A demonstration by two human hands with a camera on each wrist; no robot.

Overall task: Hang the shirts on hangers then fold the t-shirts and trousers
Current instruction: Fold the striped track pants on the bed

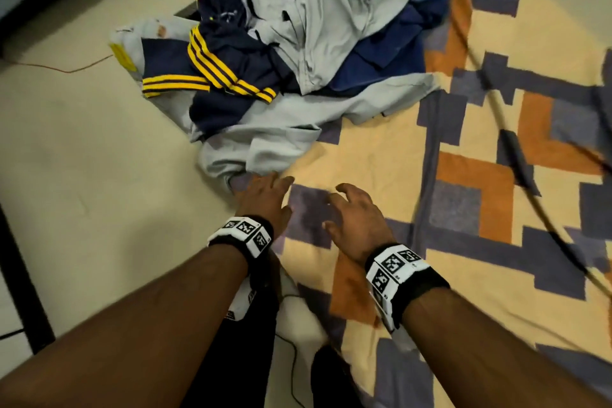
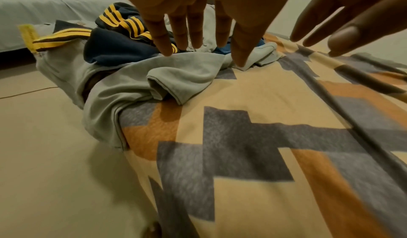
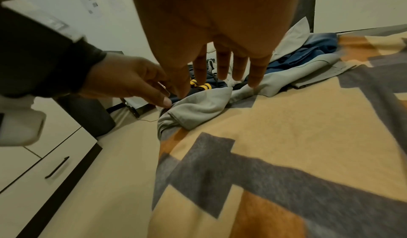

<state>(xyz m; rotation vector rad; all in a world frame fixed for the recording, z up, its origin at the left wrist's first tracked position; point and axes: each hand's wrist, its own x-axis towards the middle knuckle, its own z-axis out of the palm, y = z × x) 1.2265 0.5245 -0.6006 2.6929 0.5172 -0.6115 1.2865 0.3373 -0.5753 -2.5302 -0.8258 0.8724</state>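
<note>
Floor: pale cream floor (image 1: 82,175) lies to your left, beside the mat.
Clothes: a heap of crumpled light grey cotton garments (image 1: 318,20) and a navy sports top with yellow stripes (image 1: 215,76) sits ahead of both hands, slightly left, at the mat's far edge.
Nearest piece: a light grey fabric sleeve (image 2: 176,78) trails from the heap toward you.
Left hand: your left hand (image 1: 265,199) is nearer, fingers spread straight, tips at the sleeve's hem, gripping nothing.
Right hand: your right hand (image 1: 354,219) hovers just beside it, relaxed and empty, above the mat.
Mat: a cream, orange and grey block-patterned blanket (image 1: 463,209) spreads to your right.
</note>
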